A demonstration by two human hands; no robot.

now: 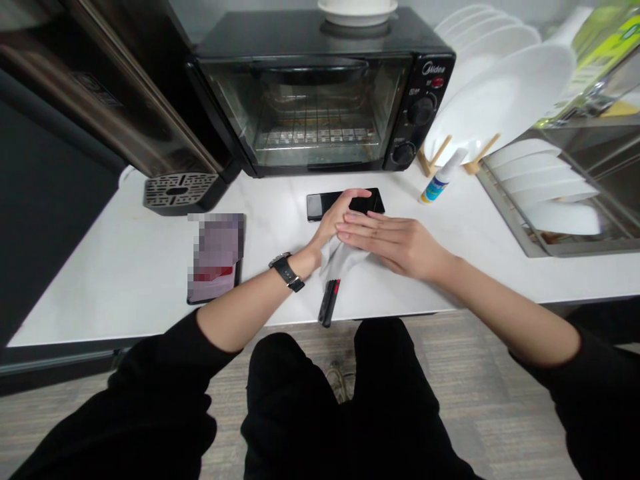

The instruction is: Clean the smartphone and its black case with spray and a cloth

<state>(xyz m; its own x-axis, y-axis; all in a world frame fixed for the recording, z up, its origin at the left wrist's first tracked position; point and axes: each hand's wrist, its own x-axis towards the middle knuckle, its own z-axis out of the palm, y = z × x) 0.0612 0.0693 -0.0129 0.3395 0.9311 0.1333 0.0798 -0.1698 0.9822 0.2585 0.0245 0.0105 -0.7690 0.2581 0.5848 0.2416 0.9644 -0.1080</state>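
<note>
Two bare hands are together over the white counter (280, 307), behind a black-and-red handheld item (329, 303) at its front edge. White cloth (337, 260) shows beneath the hands, its near end beside that item. Right hand (407, 243): open, fingers extended and laid against the left. Left hand (334, 219): partly covered, one digit extended; whether it grips the cloth cannot be determined. To the left lies a dark-edged flat device (217, 260), its face pixelated. Just beyond the palms, a black phone (327, 205) lies flat, partly overlapped by the left hand in view. Farther back: spray bottle (438, 185) upright at right, toaster oven (320, 113) behind, white plates (505, 87) racked beside it.
</note>
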